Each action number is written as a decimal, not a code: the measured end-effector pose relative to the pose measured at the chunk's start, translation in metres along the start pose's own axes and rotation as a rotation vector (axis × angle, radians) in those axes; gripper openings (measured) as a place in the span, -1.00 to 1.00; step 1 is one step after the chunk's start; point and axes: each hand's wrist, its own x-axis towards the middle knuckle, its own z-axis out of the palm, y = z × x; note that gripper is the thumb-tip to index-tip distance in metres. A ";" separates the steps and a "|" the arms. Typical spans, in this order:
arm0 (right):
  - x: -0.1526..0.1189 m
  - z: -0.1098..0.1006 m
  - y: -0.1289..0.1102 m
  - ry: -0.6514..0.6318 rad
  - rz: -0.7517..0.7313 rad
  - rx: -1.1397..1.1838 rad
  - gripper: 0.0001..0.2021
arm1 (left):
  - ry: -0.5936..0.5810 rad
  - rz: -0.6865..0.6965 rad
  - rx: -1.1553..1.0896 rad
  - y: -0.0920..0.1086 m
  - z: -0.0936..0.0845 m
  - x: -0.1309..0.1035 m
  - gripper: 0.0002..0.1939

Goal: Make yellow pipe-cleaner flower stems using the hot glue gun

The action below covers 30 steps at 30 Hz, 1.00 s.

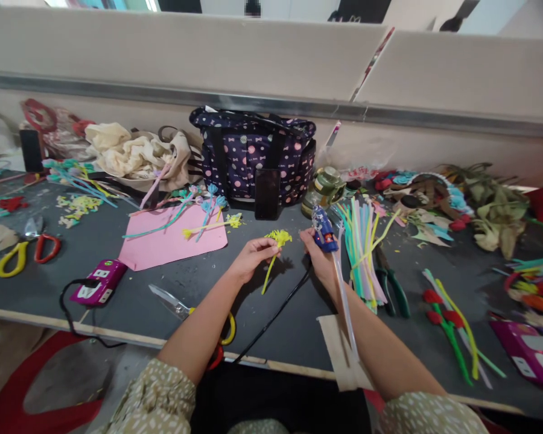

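Observation:
Between the thumb and fingers of my left hand (259,254) is a yellow pipe-cleaner flower (280,236), its stem slanting down toward the table. My right hand (317,256) grips a blue hot glue gun (324,230), which points up and away from me. A long clear glue stick (342,295) sticks out of its back, and a black cord trails down to the table edge. The glue gun and flower are apart. Just right of my right hand lies a bundle of pastel pipe cleaners (362,253). Scissors (169,300) lie partly hidden under my left forearm.
A dark patterned bag (248,150) stands at the back with a phone (267,196) leaning on it. To the left are pink paper (163,250), a purple power strip (102,282) and more scissors (45,247). Pliers (391,289) and red-topped pipe-cleaner flowers (446,319) lie right.

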 end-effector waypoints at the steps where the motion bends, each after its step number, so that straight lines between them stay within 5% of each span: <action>1: 0.000 0.000 0.002 -0.007 0.005 0.007 -0.74 | 0.001 0.027 -0.020 0.001 0.000 0.000 -0.79; 10: -0.005 0.005 0.013 -0.129 -0.062 0.005 -0.77 | -0.028 0.006 -0.199 0.003 0.000 -0.002 -0.71; 30: -0.004 0.006 0.014 -0.163 -0.084 -0.049 -0.76 | 0.103 -0.086 -0.387 0.000 -0.008 0.006 -0.64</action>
